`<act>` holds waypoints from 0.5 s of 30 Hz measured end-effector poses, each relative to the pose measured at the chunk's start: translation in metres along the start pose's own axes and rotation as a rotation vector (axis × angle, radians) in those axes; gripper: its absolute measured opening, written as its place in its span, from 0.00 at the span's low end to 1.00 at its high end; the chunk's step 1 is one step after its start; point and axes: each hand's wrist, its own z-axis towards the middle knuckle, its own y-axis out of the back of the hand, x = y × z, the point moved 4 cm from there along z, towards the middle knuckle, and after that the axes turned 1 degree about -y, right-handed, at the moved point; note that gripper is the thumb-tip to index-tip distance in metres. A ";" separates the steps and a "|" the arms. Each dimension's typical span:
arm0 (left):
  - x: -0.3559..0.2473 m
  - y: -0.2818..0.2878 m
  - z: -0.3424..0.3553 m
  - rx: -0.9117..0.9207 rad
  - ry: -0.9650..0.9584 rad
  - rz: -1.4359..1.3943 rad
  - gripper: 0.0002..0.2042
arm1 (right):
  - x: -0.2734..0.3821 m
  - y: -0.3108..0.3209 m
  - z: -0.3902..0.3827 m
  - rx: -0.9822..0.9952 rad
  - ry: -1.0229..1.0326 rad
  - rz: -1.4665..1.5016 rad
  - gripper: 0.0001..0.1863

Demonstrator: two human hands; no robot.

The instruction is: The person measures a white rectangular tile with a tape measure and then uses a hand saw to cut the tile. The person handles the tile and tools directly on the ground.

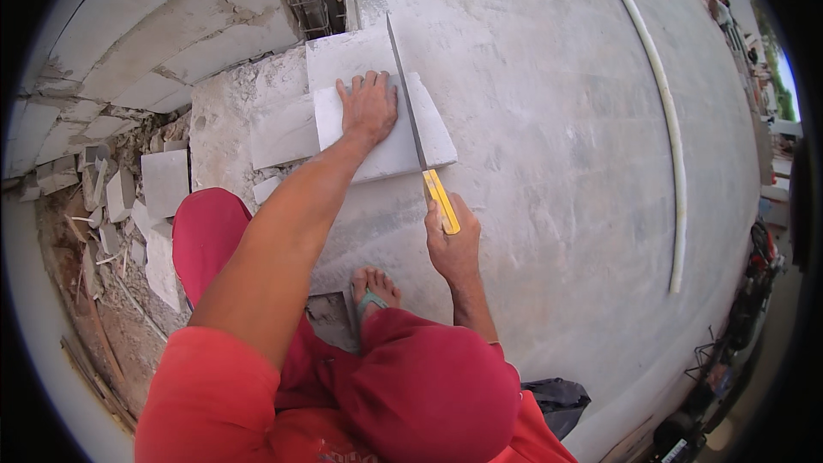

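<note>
My left hand (370, 109) presses flat, fingers spread, on a white lightweight concrete block (343, 150). That block rests against another pale block (330, 60) just beyond it. In my right hand (454, 240) is the yellow handle of a hand saw (405, 86). The saw's long dark blade runs away from me across the block, just right of my left fingers, its tip reaching past the far block. How deep the blade sits in the block I cannot tell.
A block wall (163, 34) rises at the left, with broken block pieces (120, 197) and rubble below it. A pale pipe (664, 103) lies along the concrete floor (557, 163) at the right. My sandalled foot (375, 285) stands close to the block. A black bag (557, 401) lies behind my right side.
</note>
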 end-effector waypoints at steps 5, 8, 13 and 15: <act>0.002 -0.005 0.003 -0.093 0.006 0.011 0.21 | -0.033 0.045 -0.127 -0.039 0.010 -0.112 0.16; 0.005 -0.006 0.001 -0.100 -0.020 0.010 0.21 | -0.038 0.053 -0.140 -0.034 -0.008 -0.129 0.19; -0.003 0.000 0.004 -0.060 -0.014 0.002 0.21 | -0.007 0.007 -0.001 0.042 0.006 0.006 0.14; -0.001 -0.005 -0.004 -0.027 -0.004 0.004 0.21 | -0.014 0.004 -0.014 0.041 -0.031 0.018 0.10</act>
